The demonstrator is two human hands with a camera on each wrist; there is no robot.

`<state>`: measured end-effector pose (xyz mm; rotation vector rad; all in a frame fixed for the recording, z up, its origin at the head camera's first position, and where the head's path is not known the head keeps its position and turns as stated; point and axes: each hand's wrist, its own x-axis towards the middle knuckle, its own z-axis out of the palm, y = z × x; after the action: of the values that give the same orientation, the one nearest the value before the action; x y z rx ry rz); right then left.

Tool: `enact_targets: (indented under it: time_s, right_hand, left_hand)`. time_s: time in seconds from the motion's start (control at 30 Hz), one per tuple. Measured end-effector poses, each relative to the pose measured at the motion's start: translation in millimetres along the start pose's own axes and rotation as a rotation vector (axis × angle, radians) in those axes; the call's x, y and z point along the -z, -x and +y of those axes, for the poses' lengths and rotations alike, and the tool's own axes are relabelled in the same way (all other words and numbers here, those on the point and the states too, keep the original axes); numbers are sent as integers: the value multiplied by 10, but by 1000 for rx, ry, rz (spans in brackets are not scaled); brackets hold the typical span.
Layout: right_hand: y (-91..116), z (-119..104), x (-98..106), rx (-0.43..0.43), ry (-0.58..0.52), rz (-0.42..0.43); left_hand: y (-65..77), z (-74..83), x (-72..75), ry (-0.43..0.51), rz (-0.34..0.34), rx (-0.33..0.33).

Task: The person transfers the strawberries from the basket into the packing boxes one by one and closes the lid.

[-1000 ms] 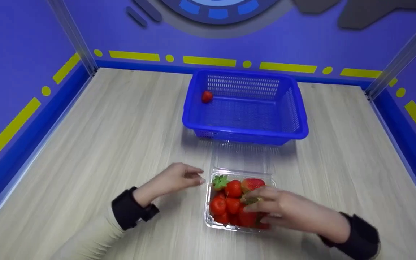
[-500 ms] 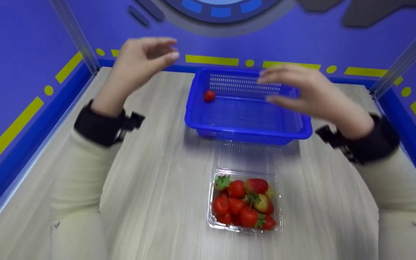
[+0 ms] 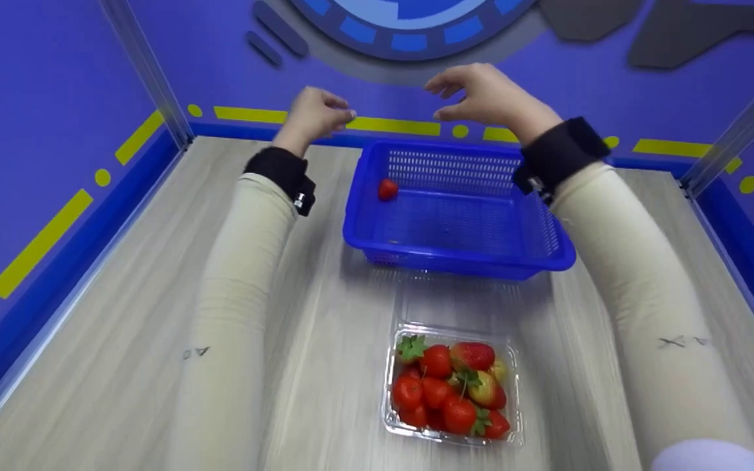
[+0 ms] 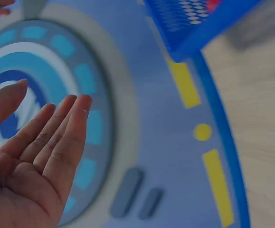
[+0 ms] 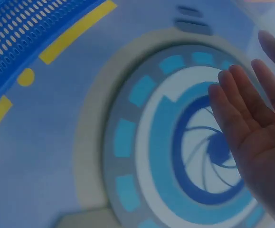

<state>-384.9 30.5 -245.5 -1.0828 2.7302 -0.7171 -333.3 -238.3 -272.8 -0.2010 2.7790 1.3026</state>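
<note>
Both hands are raised in the air, apart from everything on the table. My left hand (image 3: 315, 116) is above the back left corner of the blue basket (image 3: 459, 256); its palm and fairly straight fingers show in the left wrist view, holding nothing. Higher and to the right, my right hand (image 3: 482, 95) hovers over the basket's back rim, likewise with extended fingers and nothing in them. A single strawberry (image 3: 387, 190) lies inside the basket at the left. Nearer to me, a clear plastic clamshell box (image 3: 387, 399) holds several strawberries (image 3: 439, 360), its lid folded back toward the basket.
A wooden-looking table (image 3: 324, 392) carries the basket and the box. Blue printed panels (image 3: 36, 118) with yellow marks (image 3: 40, 243) enclose it at the back and both sides, with metal posts (image 3: 148, 72) at the back corners.
Both hands have lifted up and away from beside the strawberry box to above the basket's back edge. In the last half second they have come closer together. Basket and strawberries stay put.
</note>
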Motion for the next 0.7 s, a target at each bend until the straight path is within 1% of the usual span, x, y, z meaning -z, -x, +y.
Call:
enact_targets:
  time_s: [0.1,0.2,0.27,0.33,0.47,0.57,0.7]
  right_hand:
    - [-187,127,-218,-41,-7,-75]
    - [-340,245,-513,-68,1,-167]
    - [-425,296,-728,-82,10,-220]
    - [-488,324,-933,-100,23,-265]
    - [-565,323,-1292,-146,49,-327]
    - [-622,299,-1526,-150,80,-353]
    - [-699,255,-1761,-168,87,-366]
  left_hand:
    - [-68,-135,-171,-75,-50,58]
    - [-80,-262,-352,-126,-107,134]
    - [-79,-326,-463,-152,-119,178]
    - [-80,-373,-558,-177,-125,208]
    - [-113,-449,-713,-300,-127,206]
    - [-125,-497,-776,-373,-114,215]
    - [-42,-509,-776,-396,-97,239]
